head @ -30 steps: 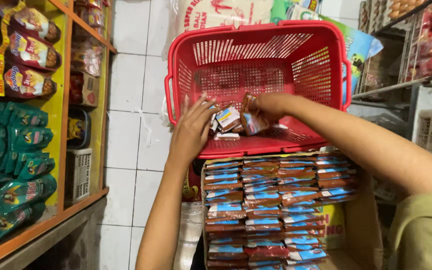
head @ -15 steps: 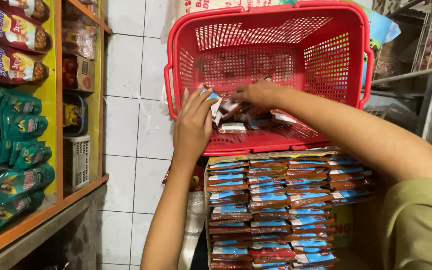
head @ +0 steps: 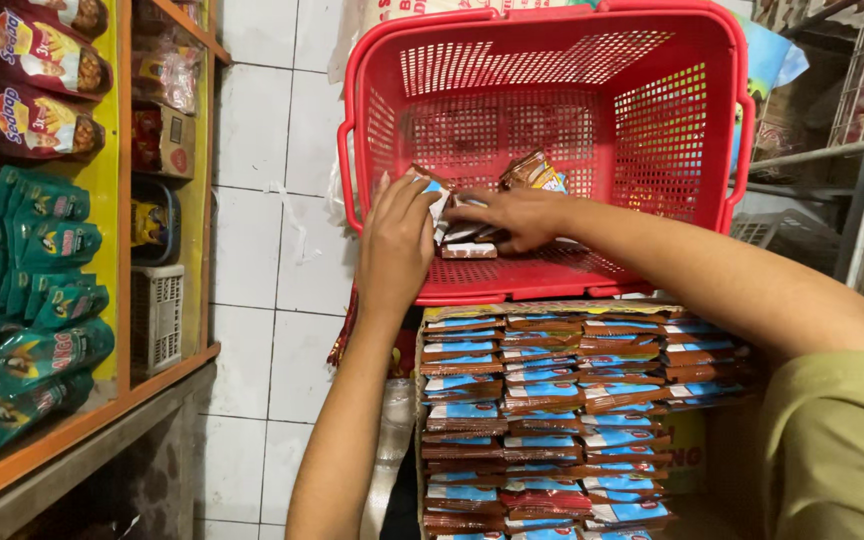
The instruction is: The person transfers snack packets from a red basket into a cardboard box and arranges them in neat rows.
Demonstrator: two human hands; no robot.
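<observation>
— What's in the hands?

— Small brown-and-blue foil sachets point(head: 467, 232), inside the red plastic mesh basket point(head: 552, 100). The left hand point(head: 395, 245) pinches one at the near-left rim; the right hand point(head: 514, 215) is closed over a bunch (several flat, some upright).

— And nearby?

— Near the basket, rows of matching sachets fill a cardboard box point(head: 552, 420). On the left wooden shelf point(head: 122, 390), green snack bags point(head: 32, 290) sit below red-and-yellow ones point(head: 32, 90).

Both hands are now pressed closer together inside the red basket point(head: 542, 150): the left hand point(head: 397, 245) has been raised over the brown-and-blue sachets point(head: 472, 225), and the right hand point(head: 512, 215) has been laid flatter on them.
</observation>
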